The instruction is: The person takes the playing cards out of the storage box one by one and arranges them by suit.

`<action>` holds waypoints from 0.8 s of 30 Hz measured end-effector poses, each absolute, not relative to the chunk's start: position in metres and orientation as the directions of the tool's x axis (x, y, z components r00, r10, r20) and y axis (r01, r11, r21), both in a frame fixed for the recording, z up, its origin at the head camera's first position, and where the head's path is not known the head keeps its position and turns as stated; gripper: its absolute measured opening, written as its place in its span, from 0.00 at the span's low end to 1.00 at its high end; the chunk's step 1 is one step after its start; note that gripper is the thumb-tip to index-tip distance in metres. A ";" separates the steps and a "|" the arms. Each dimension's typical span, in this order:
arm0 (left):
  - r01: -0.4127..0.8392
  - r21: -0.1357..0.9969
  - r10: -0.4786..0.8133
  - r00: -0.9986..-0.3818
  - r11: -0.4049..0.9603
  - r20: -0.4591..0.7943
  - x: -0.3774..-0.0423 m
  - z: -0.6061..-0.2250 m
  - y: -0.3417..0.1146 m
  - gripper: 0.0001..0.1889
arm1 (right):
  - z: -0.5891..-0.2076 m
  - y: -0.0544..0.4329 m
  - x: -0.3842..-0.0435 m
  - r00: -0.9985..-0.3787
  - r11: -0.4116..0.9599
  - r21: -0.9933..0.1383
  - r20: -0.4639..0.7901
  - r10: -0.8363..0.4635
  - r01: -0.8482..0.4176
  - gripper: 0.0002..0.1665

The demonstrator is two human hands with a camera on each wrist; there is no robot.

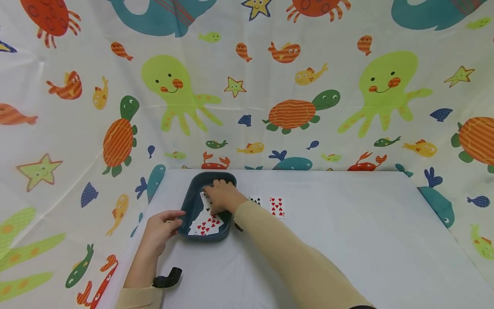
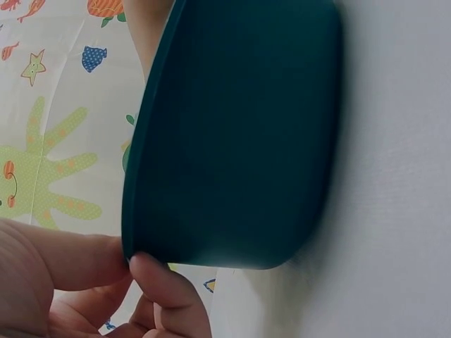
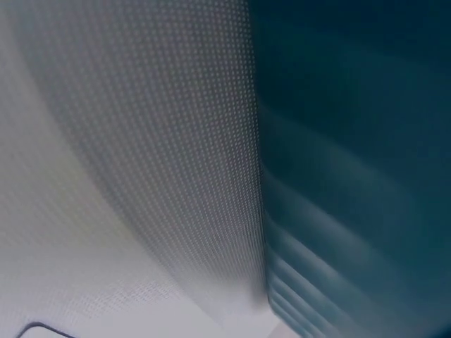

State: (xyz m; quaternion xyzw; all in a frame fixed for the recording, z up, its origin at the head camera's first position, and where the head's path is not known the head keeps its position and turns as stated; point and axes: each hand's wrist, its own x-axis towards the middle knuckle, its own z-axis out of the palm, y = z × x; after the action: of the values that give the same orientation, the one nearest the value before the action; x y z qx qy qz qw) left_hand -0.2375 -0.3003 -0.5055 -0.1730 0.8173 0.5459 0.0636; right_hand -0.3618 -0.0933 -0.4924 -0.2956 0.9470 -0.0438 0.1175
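A dark teal tray with raised walls stands on the white tabletop, with several playing cards inside. My left hand pinches its near-left rim between thumb and fingers; the left wrist view shows this hold against the tray wall. My right hand reaches over the right wall into the tray, above a black-suited card. Red heart cards lie fanned at the tray's near end. The right fingertips are partly hidden, and I cannot tell whether they grip a card.
Right of the tray, a heart card lies face up on the tabletop. Beside it a black-suited card is partly covered by my right sleeve. A sea-animal patterned cloth hangs behind.
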 end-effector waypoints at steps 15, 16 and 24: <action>-0.352 0.872 -0.218 -0.932 0.339 -0.291 -0.239 -0.506 -0.300 0.19 | -0.492 -0.092 -0.362 -0.786 0.809 -0.148 -0.192 -0.588 -0.569 0.51; -0.351 0.872 -0.217 -0.932 0.341 -0.290 -0.239 -0.506 -0.300 0.19 | -0.492 -0.092 -0.362 -0.784 0.807 -0.148 -0.191 -0.591 -0.572 0.51; -0.348 0.868 -0.213 -0.934 0.353 -0.288 -0.239 -0.505 -0.300 0.19 | -0.493 -0.091 -0.366 -0.778 0.792 -0.213 -0.165 -0.606 -0.572 0.51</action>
State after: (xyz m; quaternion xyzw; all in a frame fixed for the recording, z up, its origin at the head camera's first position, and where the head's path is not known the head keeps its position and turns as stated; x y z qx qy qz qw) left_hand -0.2392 -0.2997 -0.5049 -0.1710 0.8201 0.5425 0.0623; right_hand -0.3660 -0.0911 -0.4932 -0.3134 0.9399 -0.0756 0.1129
